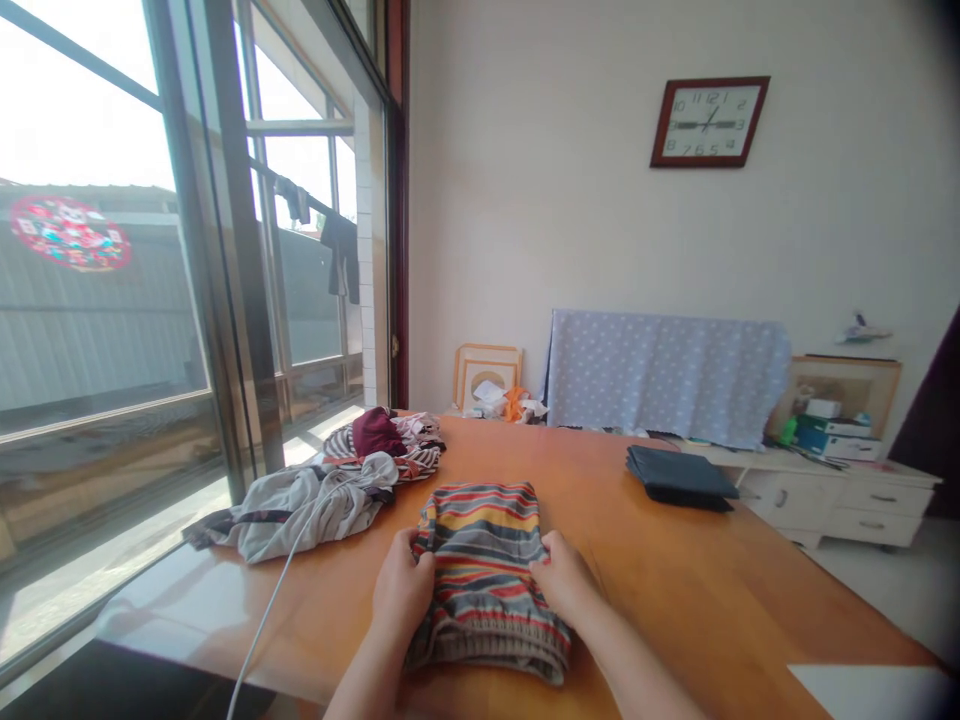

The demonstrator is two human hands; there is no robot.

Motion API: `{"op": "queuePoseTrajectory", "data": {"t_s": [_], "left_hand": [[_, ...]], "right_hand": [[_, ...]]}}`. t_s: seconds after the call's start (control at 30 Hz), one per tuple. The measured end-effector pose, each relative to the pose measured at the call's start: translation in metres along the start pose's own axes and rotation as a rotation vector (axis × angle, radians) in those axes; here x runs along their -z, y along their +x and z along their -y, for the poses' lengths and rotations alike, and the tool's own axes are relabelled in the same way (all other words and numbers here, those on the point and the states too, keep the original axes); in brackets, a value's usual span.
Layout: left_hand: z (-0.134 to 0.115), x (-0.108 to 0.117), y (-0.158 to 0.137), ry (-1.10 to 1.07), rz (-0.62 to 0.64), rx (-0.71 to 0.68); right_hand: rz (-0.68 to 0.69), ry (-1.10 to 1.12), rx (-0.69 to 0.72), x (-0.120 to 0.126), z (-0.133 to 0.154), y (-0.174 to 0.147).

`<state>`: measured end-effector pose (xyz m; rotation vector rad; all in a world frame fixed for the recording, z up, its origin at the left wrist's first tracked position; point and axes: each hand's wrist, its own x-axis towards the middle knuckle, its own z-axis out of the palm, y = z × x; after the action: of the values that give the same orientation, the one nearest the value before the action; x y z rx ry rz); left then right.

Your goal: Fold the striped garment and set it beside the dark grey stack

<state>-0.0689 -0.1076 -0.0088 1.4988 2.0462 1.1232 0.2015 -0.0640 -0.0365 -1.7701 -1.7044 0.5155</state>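
A pair of folded striped shorts (484,570) in grey, red and yellow lies flat on the wooden table in front of me, with the gathered elastic waistband towards me. My left hand (405,578) pinches the left edge of the cloth, thumb on top. On the opposite edge, my right hand (562,575) grips the fabric at about the same height. The fingertips of both hands are partly hidden by the cloth.
Left of the shorts lie a crumpled grey garment (315,505) and a heap of maroon and striped clothes (382,440). A white cable (262,620) crosses the table (675,590). A dark folded item (679,478) rests at the right. Windows stand along the left side.
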Motion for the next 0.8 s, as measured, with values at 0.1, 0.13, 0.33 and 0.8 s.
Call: {"op": "queuePoseTrajectory", "data": {"t_s": [0.1, 0.13, 0.33, 0.8], "left_hand": [[-0.011, -0.015, -0.003, -0.078, 0.019, -0.02], [-0.017, -0.023, -0.004, -0.11, 0.041, -0.032], [-0.056, -0.081, -0.022, -0.327, 0.217, -0.114], [-0.082, -0.111, 0.016, -0.013, 0.198, -0.143]], "right_hand": [[-0.064, 0.019, -0.022, 0.015, -0.017, 0.004], [-0.085, 0.02, -0.031, 0.024, -0.026, 0.006], [-0.196, 0.004, -0.114, 0.089, -0.091, 0.012], [0.029, -0.246, 0.24, 0.113, -0.069, 0.003]]}}
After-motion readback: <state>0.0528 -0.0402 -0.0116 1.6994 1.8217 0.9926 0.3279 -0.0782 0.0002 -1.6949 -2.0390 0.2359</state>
